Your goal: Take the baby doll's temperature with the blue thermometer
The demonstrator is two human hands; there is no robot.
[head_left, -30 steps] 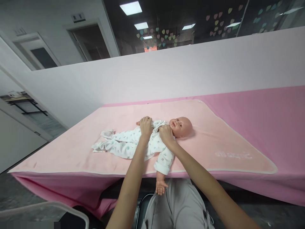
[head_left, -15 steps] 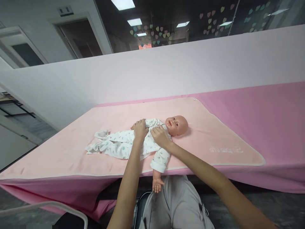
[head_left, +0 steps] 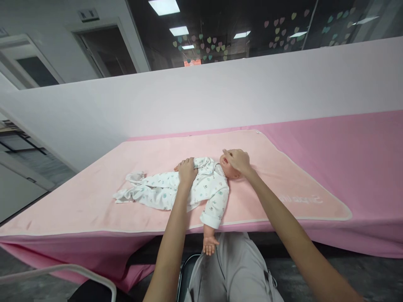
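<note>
A baby doll [head_left: 208, 191] in a white printed sleepsuit lies on its back on a pale pink blanket [head_left: 283, 188], head to the right. One doll arm hangs over the table's front edge. My left hand [head_left: 187, 171] rests on the doll's chest with its fingers curled into the suit's cloth. My right hand [head_left: 237, 160] lies over the doll's head [head_left: 227, 167] with curved fingers and hides most of the face.
The blanket covers a table under a brighter pink cloth [head_left: 362, 147]. A white partition wall [head_left: 220, 96] runs behind the table. My lap in grey trousers [head_left: 236, 268] and a dark chair edge are below the front edge. A white curved rail [head_left: 63, 272] is at bottom left.
My right hand has left the suit's collar and moved right onto the doll's head. My left hand has stayed on the chest.
</note>
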